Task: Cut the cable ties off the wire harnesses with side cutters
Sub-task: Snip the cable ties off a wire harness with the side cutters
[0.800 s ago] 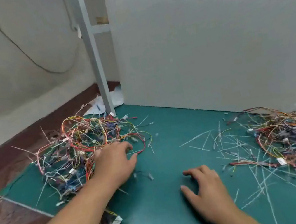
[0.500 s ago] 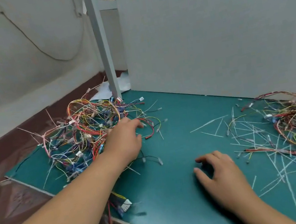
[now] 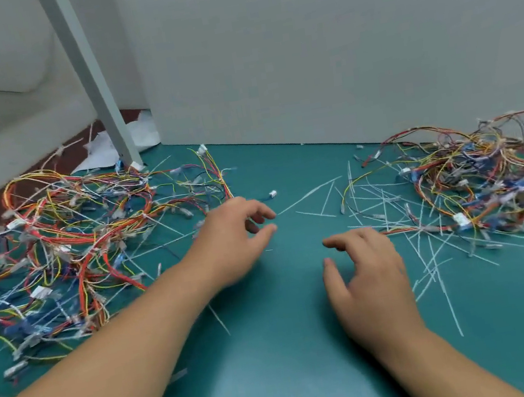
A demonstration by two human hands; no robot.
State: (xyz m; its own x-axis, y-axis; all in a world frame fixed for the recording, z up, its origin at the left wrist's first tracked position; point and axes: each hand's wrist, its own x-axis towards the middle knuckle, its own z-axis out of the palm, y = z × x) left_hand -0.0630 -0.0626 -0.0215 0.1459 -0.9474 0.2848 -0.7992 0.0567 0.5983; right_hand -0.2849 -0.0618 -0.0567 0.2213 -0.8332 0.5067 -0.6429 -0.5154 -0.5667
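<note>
A big tangle of coloured wire harnesses (image 3: 83, 247) with white cable ties lies on the left of the green mat (image 3: 278, 350). A second, smaller heap of harnesses (image 3: 477, 178) lies at the right. My left hand (image 3: 229, 238) hovers at the right edge of the left tangle with loosely curled fingers and holds nothing. My right hand (image 3: 364, 268) rests over the mat's middle, fingers relaxed, empty. No side cutters are in view.
Cut white cable ties (image 3: 388, 205) are strewn over the mat between my right hand and the right heap. A grey wall panel (image 3: 333, 49) closes the back. A grey metal post (image 3: 90, 74) stands at the back left, crumpled paper (image 3: 102, 151) beside it.
My left hand has come off the left tangle and moved right toward the mat's middle. The view has swung down and right. My right hand has lifted its fingers slightly.
</note>
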